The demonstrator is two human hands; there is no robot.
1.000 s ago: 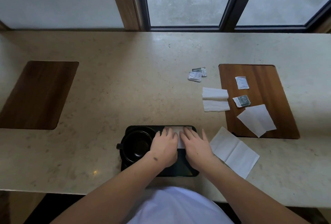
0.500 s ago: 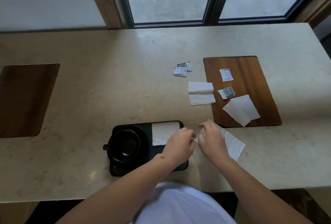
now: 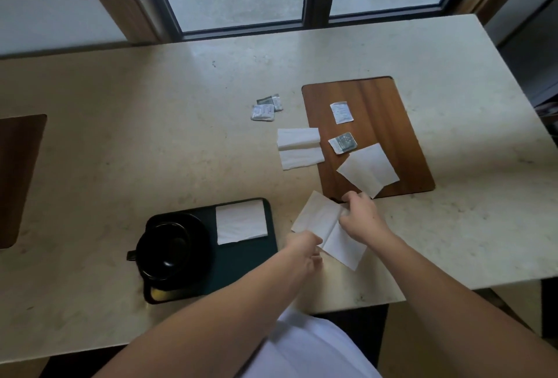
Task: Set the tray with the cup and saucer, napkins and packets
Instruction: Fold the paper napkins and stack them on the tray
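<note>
Hands met on the unfolded napkin point(image 3: 326, 226) lying on the table point(image 3: 151, 136) right of the tray point(image 3: 241, 269): your left hand point(image 3: 302, 249) pinched its near edge, your right hand point(image 3: 360, 214) gripped its far side, while cup point(image 3: 164, 250) and folded napkin point(image 3: 241, 221) sat on the tray.
</note>
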